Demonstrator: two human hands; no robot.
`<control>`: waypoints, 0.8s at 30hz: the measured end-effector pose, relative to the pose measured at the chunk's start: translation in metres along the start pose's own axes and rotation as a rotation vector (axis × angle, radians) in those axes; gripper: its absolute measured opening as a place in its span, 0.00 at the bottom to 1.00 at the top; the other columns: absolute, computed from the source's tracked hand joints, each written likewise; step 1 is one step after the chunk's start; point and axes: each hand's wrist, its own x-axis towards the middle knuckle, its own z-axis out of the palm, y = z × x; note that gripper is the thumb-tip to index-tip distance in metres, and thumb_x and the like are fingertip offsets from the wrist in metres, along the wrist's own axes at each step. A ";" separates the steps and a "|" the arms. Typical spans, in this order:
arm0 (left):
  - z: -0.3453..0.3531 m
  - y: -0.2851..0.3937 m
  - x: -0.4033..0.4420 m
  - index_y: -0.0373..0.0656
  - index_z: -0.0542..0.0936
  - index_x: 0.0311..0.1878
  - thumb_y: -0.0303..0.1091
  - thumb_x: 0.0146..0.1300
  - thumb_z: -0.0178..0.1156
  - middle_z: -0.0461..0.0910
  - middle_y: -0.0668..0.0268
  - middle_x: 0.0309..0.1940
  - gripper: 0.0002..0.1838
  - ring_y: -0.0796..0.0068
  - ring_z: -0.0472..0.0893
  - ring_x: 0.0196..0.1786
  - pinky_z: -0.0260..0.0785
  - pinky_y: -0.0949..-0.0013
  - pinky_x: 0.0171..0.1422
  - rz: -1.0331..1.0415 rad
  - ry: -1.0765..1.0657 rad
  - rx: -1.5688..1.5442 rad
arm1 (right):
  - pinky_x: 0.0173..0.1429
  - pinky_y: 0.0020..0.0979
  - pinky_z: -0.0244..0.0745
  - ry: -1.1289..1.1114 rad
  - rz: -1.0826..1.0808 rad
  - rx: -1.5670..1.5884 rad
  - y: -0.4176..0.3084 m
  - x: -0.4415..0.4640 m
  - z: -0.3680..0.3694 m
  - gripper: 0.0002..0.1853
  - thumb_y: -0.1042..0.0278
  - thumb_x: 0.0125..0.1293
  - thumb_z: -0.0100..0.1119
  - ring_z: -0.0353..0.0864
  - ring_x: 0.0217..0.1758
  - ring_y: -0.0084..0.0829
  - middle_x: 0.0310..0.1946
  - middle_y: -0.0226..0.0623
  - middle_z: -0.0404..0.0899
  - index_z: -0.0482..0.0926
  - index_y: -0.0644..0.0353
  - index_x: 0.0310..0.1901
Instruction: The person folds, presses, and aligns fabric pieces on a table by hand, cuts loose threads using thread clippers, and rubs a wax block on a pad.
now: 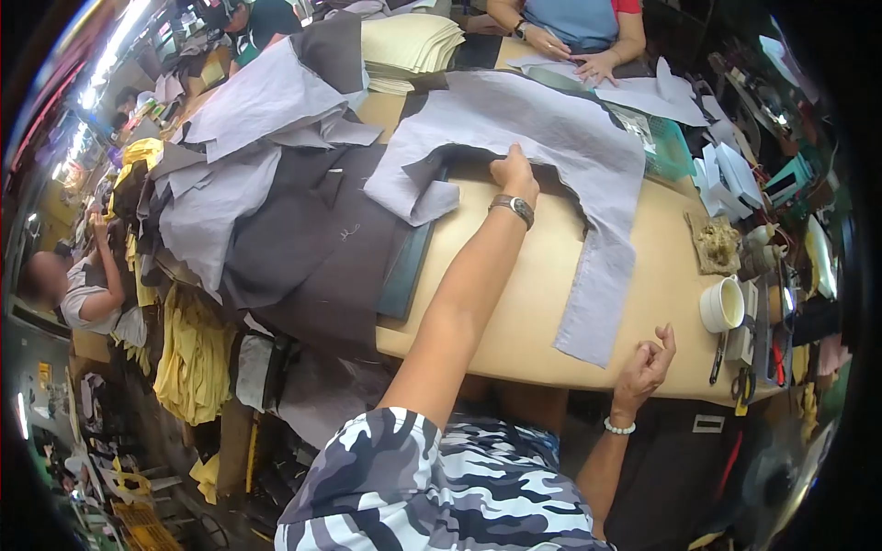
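My left hand, with a watch at its wrist, is closed on the inner edge of a large curved grey fabric piece with a dark underside. Its fingertips are partly hidden. One end of the piece folds over on the left, while the other hangs down toward the table's front edge. My right hand, wearing a bead bracelet, hovers near that front edge, apart from the fabric. Nothing shows in it; its index finger is raised and the others are loosely bent.
Grey and dark cloth is heaped on the left of the tan table. Cream sheets are stacked behind. A co-worker's hands rest on cloth opposite. A white cup, scissors and a teal basket stand right.
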 end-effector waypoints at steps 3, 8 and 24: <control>0.003 -0.006 -0.001 0.19 0.67 0.53 0.36 0.59 0.60 0.69 0.38 0.57 0.28 0.49 0.72 0.60 0.63 0.60 0.64 0.014 -0.005 -0.021 | 0.39 0.26 0.71 0.000 -0.003 -0.005 -0.001 0.000 -0.002 0.26 0.84 0.63 0.43 0.73 0.35 0.25 0.53 0.42 0.71 0.63 0.67 0.64; -0.001 -0.006 -0.002 0.19 0.66 0.54 0.36 0.55 0.61 0.70 0.41 0.58 0.31 0.53 0.72 0.60 0.62 0.63 0.63 -0.001 -0.023 -0.018 | 0.39 0.26 0.70 0.003 -0.018 -0.032 -0.003 0.000 0.001 0.25 0.83 0.63 0.43 0.73 0.35 0.26 0.51 0.42 0.73 0.63 0.67 0.64; -0.196 0.086 -0.053 0.42 0.84 0.36 0.35 0.52 0.66 0.82 0.62 0.35 0.10 0.58 0.81 0.39 0.73 0.60 0.44 1.350 0.033 1.227 | 0.40 0.26 0.70 -0.048 -0.017 -0.077 -0.004 0.000 -0.001 0.25 0.83 0.64 0.43 0.72 0.37 0.25 0.50 0.40 0.73 0.63 0.66 0.64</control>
